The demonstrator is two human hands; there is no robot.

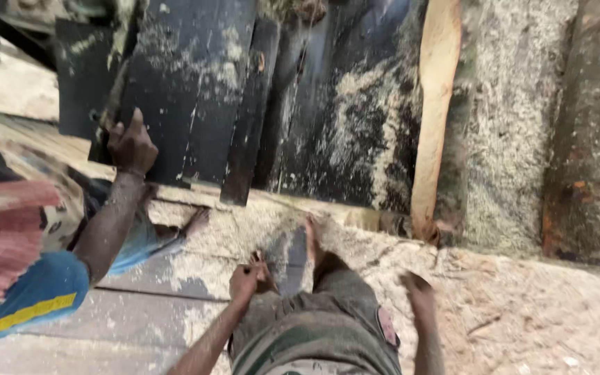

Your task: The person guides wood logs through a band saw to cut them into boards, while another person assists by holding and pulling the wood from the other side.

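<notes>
Two people: one wearing the camera and looking down at their own knee in grey trousers (328, 326), and one co-worker crouching on the left in a blue top with a yellow stripe (32, 302) and a pink striped cloth (1, 236).
Dark boards: about four black planks (189, 83) are lying side by side across the top, dusted with pale sawdust; the exact count is hard to tell where they overlap.
Pale wood strip: one light, bare slat (435, 104) is standing just right of the dark planks, running from top to floor.
Rough wall or block: one grey, crusted surface (515, 125) is sitting beside the slat, with a rusty brown piece (588, 139) further right.
Floor: sawdust (522, 312) is covering the ground on the right; grey boards (147, 312) are showing on the left.
Co-worker's hand (132, 144): one, pressing against the lower edge of a black plank, thumb raised.
Left hand (248, 278): curling closed near the knee, apparently pinching something small and dark that I cannot make out.
Right hand (417, 288): blurring in motion over the sawdust, apart from the boards; whether it is released or clenched, I cannot tell.
Foot: one bare foot (312, 239) is pointing toward the planks.
</notes>
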